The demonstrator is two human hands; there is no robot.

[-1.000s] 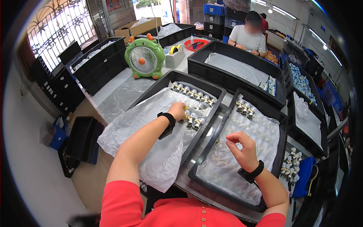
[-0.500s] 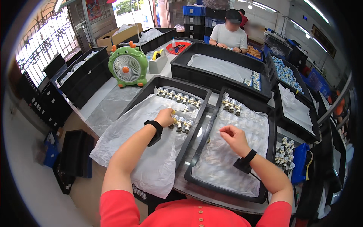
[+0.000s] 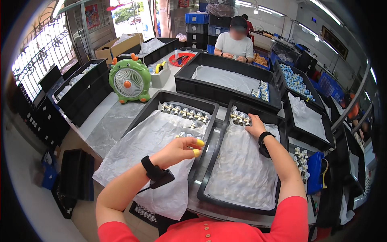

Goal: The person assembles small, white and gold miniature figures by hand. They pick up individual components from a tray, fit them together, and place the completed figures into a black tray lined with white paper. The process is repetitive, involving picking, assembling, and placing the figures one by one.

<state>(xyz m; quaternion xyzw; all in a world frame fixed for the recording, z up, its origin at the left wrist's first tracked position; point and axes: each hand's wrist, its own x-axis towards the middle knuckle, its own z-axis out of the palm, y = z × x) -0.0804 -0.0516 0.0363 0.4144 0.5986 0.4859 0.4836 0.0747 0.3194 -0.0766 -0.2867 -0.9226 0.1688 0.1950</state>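
My left hand [image 3: 177,152] hovers over the left tray [image 3: 189,159], fingers apart and nothing between them; yellow covers sit on two fingertips. Beneath it lies a white sheet [image 3: 141,139]. Rows of small pieces with clear domed tops [image 3: 185,113] line that tray's far end, and my left hand partly hides a nearer group. In the right tray [image 3: 209,177], my right hand [image 3: 256,127] pinches at the right end of a short row of similar dome-topped pieces [image 3: 238,117]. White wrapping [image 3: 242,169] covers lumpy contents there.
A green animal-shaped fan [image 3: 128,80] and a tape dispenser [image 3: 160,76] stand at the back left. Behind the trays is a large black tray [image 3: 225,94] with blue-white pieces. More dome-topped pieces [image 3: 300,161] lie at right beside a blue container [image 3: 316,173]. A co-worker [image 3: 236,44] sits opposite.
My left hand has left the pieces in the left tray and come nearer me, opening. My right hand has reached forward to the short row in the right tray. The whole view has shifted slightly.
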